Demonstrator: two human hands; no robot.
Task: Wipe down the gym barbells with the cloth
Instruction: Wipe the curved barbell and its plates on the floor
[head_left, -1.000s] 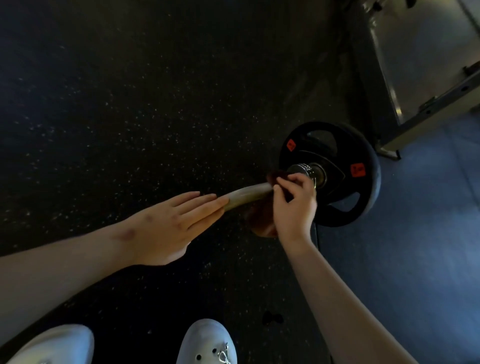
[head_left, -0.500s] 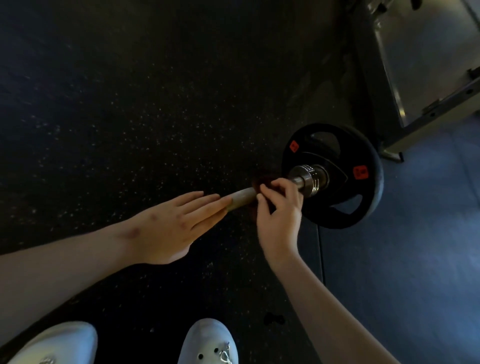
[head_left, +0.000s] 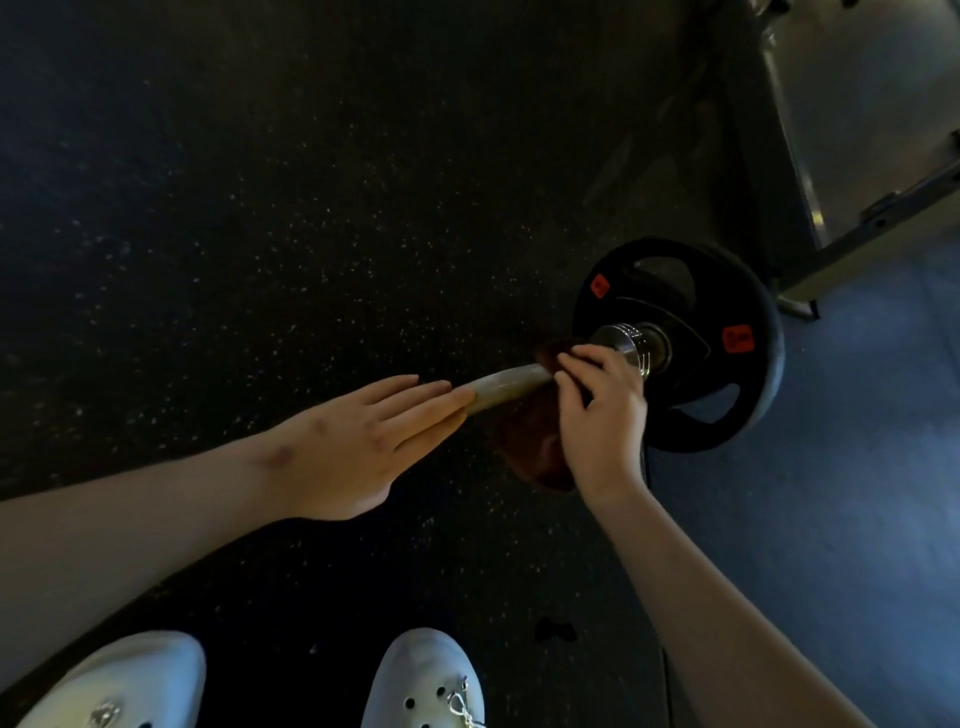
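A barbell lies on the dark speckled floor. Its grey bar (head_left: 506, 385) runs right into a chrome collar (head_left: 636, 344) and a black weight plate (head_left: 727, 384) with red labels. My right hand (head_left: 602, 415) is wrapped round the bar next to the collar, gripping a dark red cloth (head_left: 530, 447) that hangs below it. My left hand (head_left: 358, 447) lies flat over the bar's left part, fingers straight and together, covering the rest of the bar.
A metal rack frame (head_left: 852, 228) stands at the upper right, its foot close behind the plate. Blue flooring (head_left: 831, 519) begins right of the plate. My two white shoes (head_left: 421, 680) are at the bottom edge.
My right hand slid left along the bar with the cloth, then back right to the collar. The left hand stayed flat on the bar.
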